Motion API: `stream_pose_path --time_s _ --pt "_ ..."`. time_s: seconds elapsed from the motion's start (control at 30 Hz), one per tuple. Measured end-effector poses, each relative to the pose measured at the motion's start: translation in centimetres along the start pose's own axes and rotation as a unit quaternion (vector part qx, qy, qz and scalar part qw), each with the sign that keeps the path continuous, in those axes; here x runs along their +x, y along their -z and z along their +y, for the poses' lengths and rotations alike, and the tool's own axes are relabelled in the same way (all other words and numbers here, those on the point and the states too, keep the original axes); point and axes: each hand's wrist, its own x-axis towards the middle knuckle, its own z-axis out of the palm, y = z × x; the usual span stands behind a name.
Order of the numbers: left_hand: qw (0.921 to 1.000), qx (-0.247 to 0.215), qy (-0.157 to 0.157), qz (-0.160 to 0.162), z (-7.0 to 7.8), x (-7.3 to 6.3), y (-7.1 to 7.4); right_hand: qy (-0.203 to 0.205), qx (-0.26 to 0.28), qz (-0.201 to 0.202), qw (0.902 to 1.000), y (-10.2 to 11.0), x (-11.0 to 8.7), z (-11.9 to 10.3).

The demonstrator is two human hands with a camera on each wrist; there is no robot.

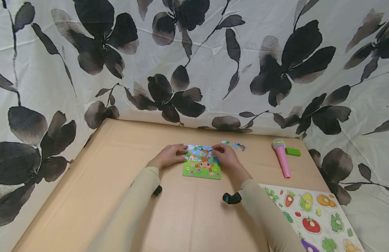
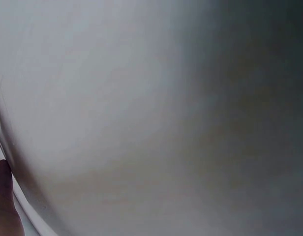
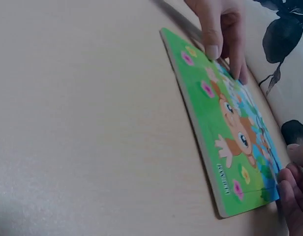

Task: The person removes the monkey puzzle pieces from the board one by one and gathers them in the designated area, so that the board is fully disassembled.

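A monkey jigsaw puzzle (image 1: 199, 164), with green grass, flowers and a small house, lies flat on the table. My left hand (image 1: 170, 155) rests on its left edge, thumb and fingers fairly straight. Over at the upper right corner, my right hand (image 1: 227, 157) has its fingers curled at the edge and grips there. In the right wrist view the jigsaw puzzle (image 3: 215, 113) slants between the left hand (image 3: 223, 29) above and the right hand (image 3: 296, 182) at lower right. The left wrist view is mostly a blurred pale surface, with part of a hand (image 2: 5, 211) at lower left.
Loose puzzle pieces (image 1: 240, 146) lie just beyond my right hand. Farther right are a pink toy microphone (image 1: 282, 159) and a green block (image 1: 293, 152). A vegetable picture board (image 1: 321, 210) occupies the near right. Floral cloth (image 1: 213, 70) hangs behind the table (image 1: 118, 168).
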Motion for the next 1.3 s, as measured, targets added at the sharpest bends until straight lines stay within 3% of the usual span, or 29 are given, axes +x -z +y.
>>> stream_pose_path --time_s 0.2,0.47,0.8,1.1,1.3 --pt "1.0000 -0.003 -0.004 0.002 0.0 0.0 0.0 0.014 -0.022 0.002 0.9997 -0.5 0.0 0.6" --pt "0.9999 -0.008 -0.009 0.005 0.1 -0.2 0.1 0.071 -0.088 -0.015 0.9935 -0.8 0.0 0.8" --pt "0.9999 -0.007 -0.008 0.003 0.1 -0.1 0.1 0.065 -0.118 -0.053 0.9894 -0.6 0.3 0.1" --pt "0.9999 -0.010 -0.007 0.003 0.2 -0.2 0.2 0.077 -0.105 -0.063 0.9894 -0.4 0.9 -0.3" --pt "0.9999 -0.011 -0.008 0.005 0.2 -0.2 0.1 0.043 -0.082 -0.053 0.9943 -0.7 0.5 -0.6"
